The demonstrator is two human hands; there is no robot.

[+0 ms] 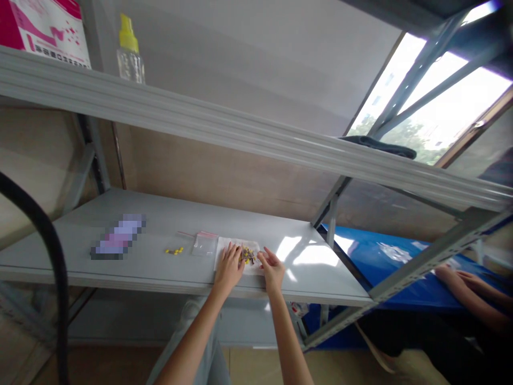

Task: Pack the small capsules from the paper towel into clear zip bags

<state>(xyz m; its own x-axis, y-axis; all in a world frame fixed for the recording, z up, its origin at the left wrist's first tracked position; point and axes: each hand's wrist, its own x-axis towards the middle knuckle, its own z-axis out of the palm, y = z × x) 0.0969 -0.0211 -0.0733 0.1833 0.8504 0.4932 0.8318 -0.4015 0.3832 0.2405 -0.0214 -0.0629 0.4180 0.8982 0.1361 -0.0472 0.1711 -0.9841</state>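
"Left hand (229, 263) first: how does it lie?"

"Back up, fingers stretched forward over the white thin sheet (249, 270), at nine o'clock of the pile of tiny yellow, dark and silvery pieces (249, 255). Whether my fingertips hold a piece, I cannot tell."

"And the right hand (273, 267)?"

"At three, just beside the pile, with my fingers bent and the thumb near them. I cannot tell if they pinch anything."

"So where is the pile?"

"On that sheet, between my two hands, on the smooth pale-grey tabletop (156, 214)."

"What else lies around it?"

"Just past nine, a small clear plastic bag with a reddish strip (204, 246). Farther toward nine, a loose little group of yellow pieces (174, 251), then a pixelated purplish oblong thing (119, 235)."

"At three?"

"Well apart, a shiny blue-covered table (377, 267), with another person's hand (449, 275) over its edge."

"And beyond?"

"Above, the ridged grey shelf (224, 117). On it, a clear bottle with a yellow top (130, 61) at eleven, and a dark folded cloth (379, 145) between one and two. Behind the cloth, a bright window (425, 112)."
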